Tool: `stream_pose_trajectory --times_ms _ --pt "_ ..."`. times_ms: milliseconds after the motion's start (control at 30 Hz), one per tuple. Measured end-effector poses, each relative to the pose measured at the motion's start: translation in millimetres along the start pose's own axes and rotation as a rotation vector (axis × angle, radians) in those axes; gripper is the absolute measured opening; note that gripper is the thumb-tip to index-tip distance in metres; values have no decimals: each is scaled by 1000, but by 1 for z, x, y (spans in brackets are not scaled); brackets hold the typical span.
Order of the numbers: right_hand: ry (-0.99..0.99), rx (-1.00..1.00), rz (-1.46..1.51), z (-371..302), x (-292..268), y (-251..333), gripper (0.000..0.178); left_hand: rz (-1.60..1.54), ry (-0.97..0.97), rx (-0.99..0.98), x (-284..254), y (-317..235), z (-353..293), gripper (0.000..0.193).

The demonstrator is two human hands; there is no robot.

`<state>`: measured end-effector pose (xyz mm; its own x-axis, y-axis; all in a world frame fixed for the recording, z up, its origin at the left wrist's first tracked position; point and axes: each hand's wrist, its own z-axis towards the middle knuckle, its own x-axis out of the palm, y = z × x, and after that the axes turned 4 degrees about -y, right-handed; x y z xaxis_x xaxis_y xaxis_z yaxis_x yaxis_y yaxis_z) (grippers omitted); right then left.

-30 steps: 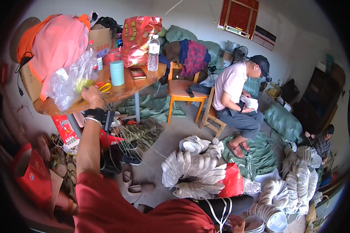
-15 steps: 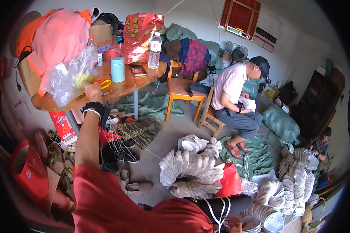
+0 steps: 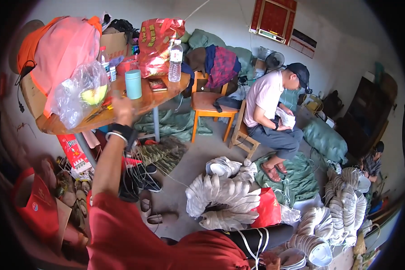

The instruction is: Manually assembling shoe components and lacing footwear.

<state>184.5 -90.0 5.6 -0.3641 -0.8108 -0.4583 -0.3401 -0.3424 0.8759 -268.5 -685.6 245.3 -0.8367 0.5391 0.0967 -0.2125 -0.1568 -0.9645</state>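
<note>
Along our left, the brown wooden tabletop (image 3: 154,98) curves toward us, its near edge crowded by a clear, crinkled plastic bag (image 3: 67,107); farther right, bare grey floor (image 3: 193,157) leaves room before a ring of stacked off-white fabric pieces (image 3: 225,191). Near that edge lie the orange-and-yellow-handled scissors (image 3: 109,107), partly hidden, just left of our bare left hand (image 3: 123,109) and well apart from our right hand (image 3: 270,260). The left blurs at the table edge, so we cannot tell its opening or whether it holds anything; the right, cut off by the lower border, shows too little to tell either.
</note>
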Motion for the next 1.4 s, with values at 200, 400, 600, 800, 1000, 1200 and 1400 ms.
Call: stream_pose_trajectory --times_ms 200,400,600,800,1000,1200,1400 --pt "-26 -1 135 -6 3 19 29 -298 1321 -257 67 -67 -223 34" --pt "-64 -153 456 29 6 75 33 -201 2068 -593 114 -64 -377 44" --pt "-149 -120 643 34 -36 110 36 -57 2421 -751 150 -50 -498 24" --pt "-212 -190 1014 55 -52 121 70 -100 2637 -927 149 -41 -614 20" --pt "-509 -88 1076 62 -47 108 70 -133 2528 -854 115 -41 -670 20" --pt "-507 213 871 44 -45 107 17 -240 2517 -702 116 -28 -669 20" --pt "-569 35 543 22 -58 113 23 -130 2587 -920 127 -12 -648 18"
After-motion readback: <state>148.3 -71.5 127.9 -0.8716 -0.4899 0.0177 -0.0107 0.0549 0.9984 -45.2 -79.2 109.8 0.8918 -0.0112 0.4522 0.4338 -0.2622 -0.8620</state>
